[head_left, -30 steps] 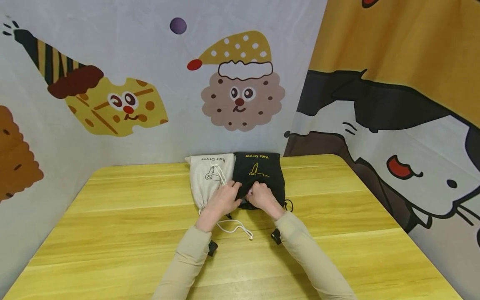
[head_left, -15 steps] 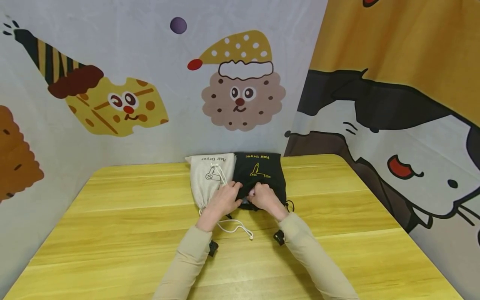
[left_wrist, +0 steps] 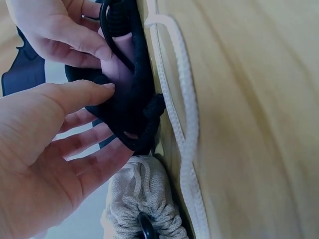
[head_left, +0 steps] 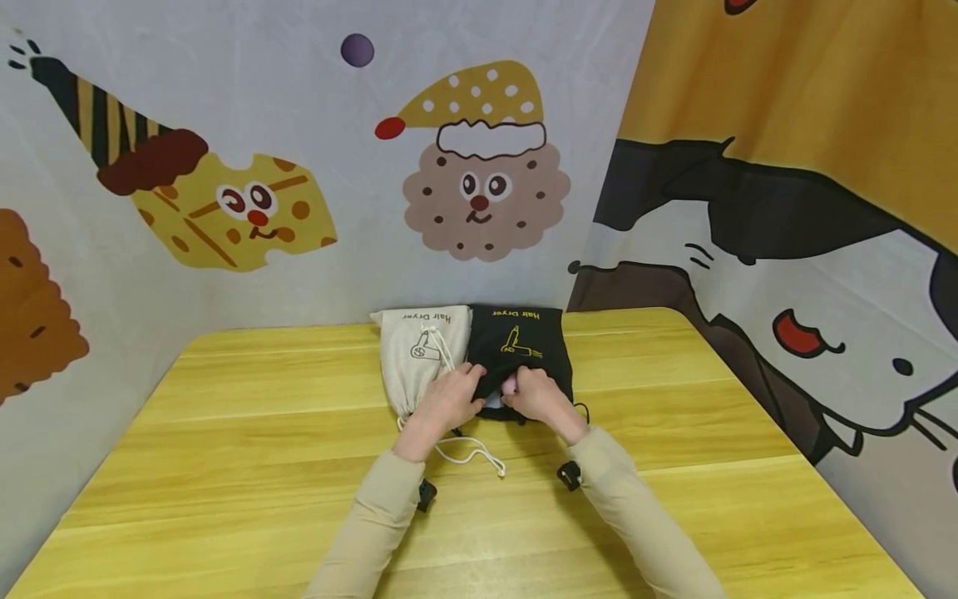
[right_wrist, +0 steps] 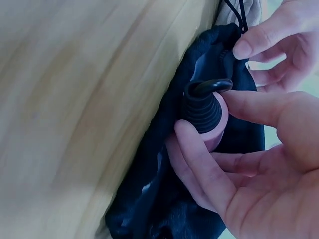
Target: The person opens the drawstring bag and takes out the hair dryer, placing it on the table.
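Holds a pink object in the right hand at the mouth of the black bag. Holds that bag's edge with the left hand, just beside the beige bag. Has both sleeves over the table, with a white cord between them, facing a cartoon-printed backdrop.

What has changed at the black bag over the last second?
The right hand has moved slightly right in the head view, and more of the pink object it grips now shows at the black bag's mouth. The yellow drawing shows more fully. No hold was visibly released. The left hand and beige bag stayed put.
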Tool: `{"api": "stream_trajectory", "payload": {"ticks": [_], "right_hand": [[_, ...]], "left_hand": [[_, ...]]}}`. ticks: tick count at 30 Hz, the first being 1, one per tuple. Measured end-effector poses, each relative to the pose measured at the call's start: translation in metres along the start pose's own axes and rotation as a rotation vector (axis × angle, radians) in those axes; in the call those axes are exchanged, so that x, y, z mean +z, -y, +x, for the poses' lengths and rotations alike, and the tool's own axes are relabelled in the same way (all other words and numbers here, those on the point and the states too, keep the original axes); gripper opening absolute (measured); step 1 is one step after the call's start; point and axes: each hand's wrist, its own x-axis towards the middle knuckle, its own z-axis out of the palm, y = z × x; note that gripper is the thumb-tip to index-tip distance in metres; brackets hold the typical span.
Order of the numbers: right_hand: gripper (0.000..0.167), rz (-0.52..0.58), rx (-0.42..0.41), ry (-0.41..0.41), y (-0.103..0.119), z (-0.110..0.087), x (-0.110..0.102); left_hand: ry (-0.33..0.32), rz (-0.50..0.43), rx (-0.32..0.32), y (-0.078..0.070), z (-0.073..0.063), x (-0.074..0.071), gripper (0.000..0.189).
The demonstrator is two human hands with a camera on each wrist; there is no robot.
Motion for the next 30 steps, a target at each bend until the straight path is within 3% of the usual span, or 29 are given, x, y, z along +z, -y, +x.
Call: {"api": "stream_trajectory", "payload": {"ticks": [4, 14, 23, 30], "right_hand": [[0.025, -0.04, -0.005, 0.013, -0.004, -0.002, -0.003], [0.026, -0.059, -0.043, 0.051, -0.023, -0.008, -0.011], [0.017, -0.093, -0.081, 0.084, -0.05, -0.015, -0.024], [0.025, -0.13, -0.113, 0.139, -0.071, -0.022, -0.041]], "left_hand": [[-0.003, -0.008, 0.037, 0.0, 0.0, -0.001, 0.041], [0.008, 0.015, 0.095, -0.006, 0.002, -0.001, 0.04], [0.053, -0.095, 0.163, -0.009, 0.001, 0.001, 0.036], [0.046, -0.112, 0.141, -0.005, 0.003, 0.001, 0.038]]}}
